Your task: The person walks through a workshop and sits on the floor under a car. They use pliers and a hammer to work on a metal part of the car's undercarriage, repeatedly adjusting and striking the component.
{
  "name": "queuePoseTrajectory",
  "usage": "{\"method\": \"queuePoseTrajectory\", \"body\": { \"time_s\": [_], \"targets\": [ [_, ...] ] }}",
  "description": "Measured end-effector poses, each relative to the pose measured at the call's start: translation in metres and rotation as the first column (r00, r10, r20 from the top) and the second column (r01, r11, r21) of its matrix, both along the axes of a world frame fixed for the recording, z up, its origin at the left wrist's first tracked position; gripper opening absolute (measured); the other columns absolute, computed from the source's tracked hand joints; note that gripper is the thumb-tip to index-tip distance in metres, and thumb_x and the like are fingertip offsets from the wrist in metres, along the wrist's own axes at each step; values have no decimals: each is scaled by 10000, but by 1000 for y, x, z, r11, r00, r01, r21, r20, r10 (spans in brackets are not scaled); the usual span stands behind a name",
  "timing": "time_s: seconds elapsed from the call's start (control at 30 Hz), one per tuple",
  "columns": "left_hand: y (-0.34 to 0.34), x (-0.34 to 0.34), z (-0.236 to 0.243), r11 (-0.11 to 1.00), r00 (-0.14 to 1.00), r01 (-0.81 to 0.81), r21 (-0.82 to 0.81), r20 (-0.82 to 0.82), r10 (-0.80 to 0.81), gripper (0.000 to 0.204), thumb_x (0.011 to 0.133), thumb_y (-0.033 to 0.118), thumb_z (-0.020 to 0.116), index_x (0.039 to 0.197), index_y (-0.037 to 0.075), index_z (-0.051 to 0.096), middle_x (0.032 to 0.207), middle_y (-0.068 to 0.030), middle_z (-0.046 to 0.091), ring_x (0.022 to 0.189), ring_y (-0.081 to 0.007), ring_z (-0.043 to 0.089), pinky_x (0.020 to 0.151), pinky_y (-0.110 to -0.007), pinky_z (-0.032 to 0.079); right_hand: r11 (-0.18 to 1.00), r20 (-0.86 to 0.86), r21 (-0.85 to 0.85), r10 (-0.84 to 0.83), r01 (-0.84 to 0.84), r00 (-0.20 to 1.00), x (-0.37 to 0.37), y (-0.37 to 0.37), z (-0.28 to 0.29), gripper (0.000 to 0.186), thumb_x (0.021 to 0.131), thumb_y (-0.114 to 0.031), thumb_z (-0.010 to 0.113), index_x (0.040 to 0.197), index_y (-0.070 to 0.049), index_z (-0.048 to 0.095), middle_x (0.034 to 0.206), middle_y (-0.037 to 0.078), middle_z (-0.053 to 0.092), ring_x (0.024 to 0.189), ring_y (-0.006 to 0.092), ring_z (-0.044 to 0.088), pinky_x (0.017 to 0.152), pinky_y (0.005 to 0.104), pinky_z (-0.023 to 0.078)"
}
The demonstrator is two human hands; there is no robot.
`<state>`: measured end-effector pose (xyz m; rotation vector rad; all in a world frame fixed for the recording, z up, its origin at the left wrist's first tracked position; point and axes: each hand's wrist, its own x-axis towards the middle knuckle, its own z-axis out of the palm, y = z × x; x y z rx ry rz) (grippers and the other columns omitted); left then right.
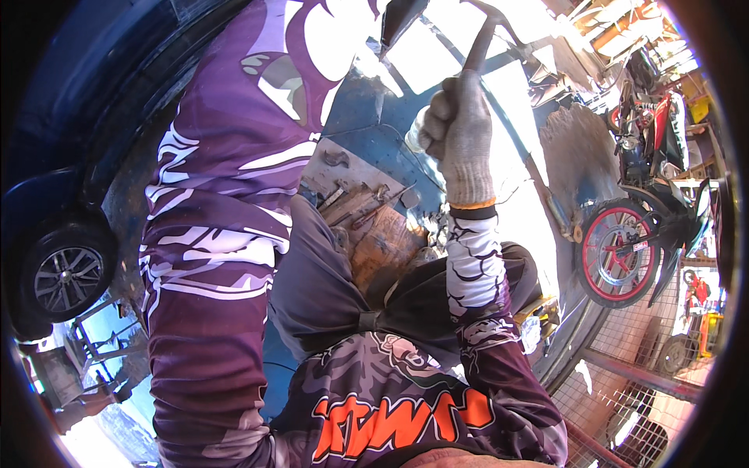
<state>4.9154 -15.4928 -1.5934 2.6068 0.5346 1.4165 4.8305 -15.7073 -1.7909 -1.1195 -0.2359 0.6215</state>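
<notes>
My right hand [460, 132], in a grey knit work glove with an orange-edged cuff, is raised in front of me and closed in a fist. It grips the dark handle of a hammer-like tool [483, 40]. The tool's thin, curved head reaches the top of the head view, and glare hides part of it. Across the left side stretches my left arm [211, 242], in a purple and white patterned sleeve. It runs out past the upper edge, so my left hand is not visible. Near the top middle hangs a dark, flat-sided piece [399, 27], partly cut off.
Below my hands, a wooden block [386, 248] and several metal scraps [355, 207] lie between my knees. A dark blue vehicle's wheel [67, 274] is at left. At right stand a motorcycle with a red-rimmed wheel [620, 251] and a wire mesh panel [624, 374].
</notes>
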Motion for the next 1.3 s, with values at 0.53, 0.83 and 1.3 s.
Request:
{"method": "queuePoseTrajectory", "body": {
  "time_s": [0.53, 0.83, 1.3],
  "targets": [
    [-6, -9, 7, 999, 999, 19, -35, 30, -18, 996, 932, 269, 660, 1689, 33, 57, 1570, -486, 313, 1176, -568, 663, 1026, -546, 549, 999, 4, 8, 44, -44, 999, -3, 0, -6, 393, 1081, -506, 561, 1024, -116, 563, 654, -42, 488, 445, 83, 453, 382, 301, 381],
    [-6, -8, -2, 999, 999, 34, -21, 40, -33, 993, 932, 237, 651, 1694, 38, 46, 1579, -489, 290, 1148, -550, 683, 1003, -535, 565, 971, 92, -238, 31, -8, 995, -4, -6, 3, 339, 1100, -439, 507, 1054, -111, 576, 658, -29, 493, 453, 76, 461, 377, 280, 372],
    [74, -92, -82, 924, 903, 382, -6, 213, -372, 931, 966, 410, 690, 1598, -129, 270, 1457, -452, 496, 1292, -524, 602, 1111, -478, 485, 980, -22, -194, -51, 45, 998, -22, -41, -88, 357, 1074, -498, 585, 1008, -151, 536, 617, -58, 394, 433, 74, 358, 383, 276, 283]
  ]
}}
